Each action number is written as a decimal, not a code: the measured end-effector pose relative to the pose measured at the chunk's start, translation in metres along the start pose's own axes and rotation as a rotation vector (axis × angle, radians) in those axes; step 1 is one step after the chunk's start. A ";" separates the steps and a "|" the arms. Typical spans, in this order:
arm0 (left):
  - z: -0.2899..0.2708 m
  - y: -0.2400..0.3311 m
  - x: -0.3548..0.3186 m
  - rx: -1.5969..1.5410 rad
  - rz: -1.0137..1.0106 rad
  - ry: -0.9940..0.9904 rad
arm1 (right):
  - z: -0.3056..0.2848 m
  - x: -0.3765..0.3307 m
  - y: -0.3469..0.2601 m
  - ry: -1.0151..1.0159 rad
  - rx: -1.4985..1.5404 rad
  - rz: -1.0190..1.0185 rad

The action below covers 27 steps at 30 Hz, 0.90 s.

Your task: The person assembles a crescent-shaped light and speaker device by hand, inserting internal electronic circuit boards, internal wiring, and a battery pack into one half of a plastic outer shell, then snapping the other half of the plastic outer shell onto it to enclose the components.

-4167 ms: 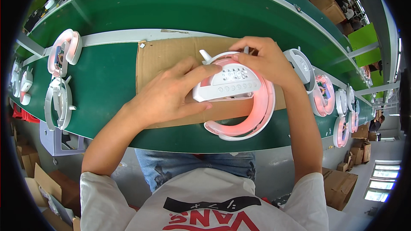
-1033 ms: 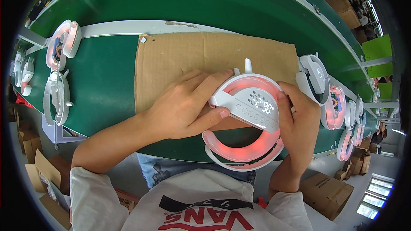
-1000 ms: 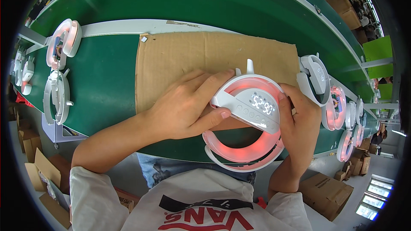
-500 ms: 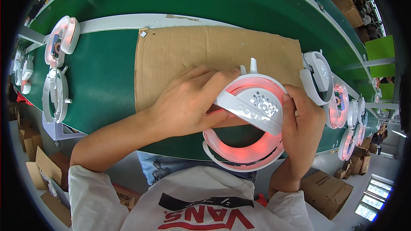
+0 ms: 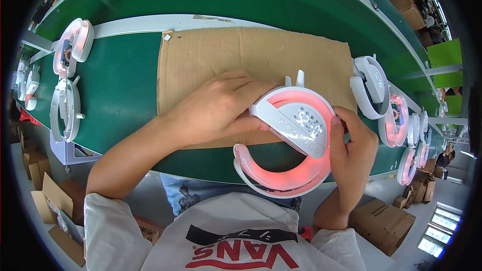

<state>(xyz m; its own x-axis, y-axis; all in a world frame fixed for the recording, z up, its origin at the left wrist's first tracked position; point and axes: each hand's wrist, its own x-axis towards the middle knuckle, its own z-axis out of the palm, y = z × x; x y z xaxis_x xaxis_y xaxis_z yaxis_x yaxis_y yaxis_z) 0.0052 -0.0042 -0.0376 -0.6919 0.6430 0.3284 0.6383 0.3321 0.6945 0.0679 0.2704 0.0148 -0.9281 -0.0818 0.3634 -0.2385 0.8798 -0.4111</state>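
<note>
Between my hands is a white ring-shaped lamp clock (image 5: pixel 296 128), tilted toward me. A red-pink glow runs along its curved band, and lit digits show on its half-round face above a row of small round buttons. Two short white prongs stick up from its far edge. My left hand (image 5: pixel 226 103) pinches the left corner of the face, thumb below and fingers above. My right hand (image 5: pixel 355 143) grips the right side of the ring, with its thumb on the front and its fingers curled behind. The lamp's near curve hangs past the table's front edge.
A cardboard sheet (image 5: pixel 201 55) lies on the green table (image 5: pixel 120 95). At the left are an opened glowing lamp (image 5: pixel 80 45) and a white ring shell (image 5: pixel 65 113). Another lamp clock (image 5: pixel 372 85) stands at the right, with several more beyond. Cardboard boxes (image 5: pixel 384 225) stand on the floor.
My left fingers have shifted slightly on the lamp's corner, uncovering more of it. The lamp has turned and moved a little, and its digits show more fully now.
</note>
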 end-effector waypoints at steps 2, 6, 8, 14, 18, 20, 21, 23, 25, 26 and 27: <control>0.001 0.001 0.000 0.008 0.007 0.018 | -0.003 -0.002 -0.002 0.019 -0.011 -0.014; 0.007 0.004 -0.004 0.044 0.007 0.068 | -0.009 -0.008 -0.014 -0.071 -0.088 0.070; 0.008 0.011 -0.004 0.129 -0.044 0.025 | -0.012 -0.012 -0.015 -0.069 -0.095 0.061; -0.003 0.016 -0.007 0.165 -0.078 -0.141 | -0.011 -0.015 -0.016 -0.148 -0.146 0.026; -0.006 0.004 -0.009 0.092 -0.023 -0.115 | -0.011 -0.015 -0.012 -0.064 -0.246 -0.070; -0.005 0.004 -0.009 0.048 -0.027 -0.083 | -0.005 -0.014 -0.003 0.012 -0.293 -0.192; -0.005 0.004 -0.009 0.049 -0.026 -0.082 | -0.001 -0.013 0.001 -0.038 -0.167 -0.213; -0.004 0.004 -0.009 -0.060 -0.034 -0.037 | -0.002 -0.009 0.006 -0.084 -0.043 -0.234; -0.002 0.000 -0.009 -0.114 -0.007 -0.008 | -0.011 -0.005 0.010 -0.360 0.259 -0.001; -0.001 -0.001 -0.009 -0.167 0.017 0.021 | -0.017 0.006 0.008 -0.358 0.255 -0.001; 0.000 0.001 -0.009 -0.169 0.019 0.020 | -0.022 0.022 0.004 -0.565 0.297 0.065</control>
<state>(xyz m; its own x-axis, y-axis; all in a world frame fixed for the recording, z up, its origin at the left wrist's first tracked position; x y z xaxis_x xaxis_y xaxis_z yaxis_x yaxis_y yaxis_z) 0.0122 -0.0099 -0.0396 -0.6879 0.6338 0.3536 0.5865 0.1984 0.7853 0.0525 0.2829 0.0400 -0.9315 -0.3383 -0.1337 -0.1706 0.7308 -0.6609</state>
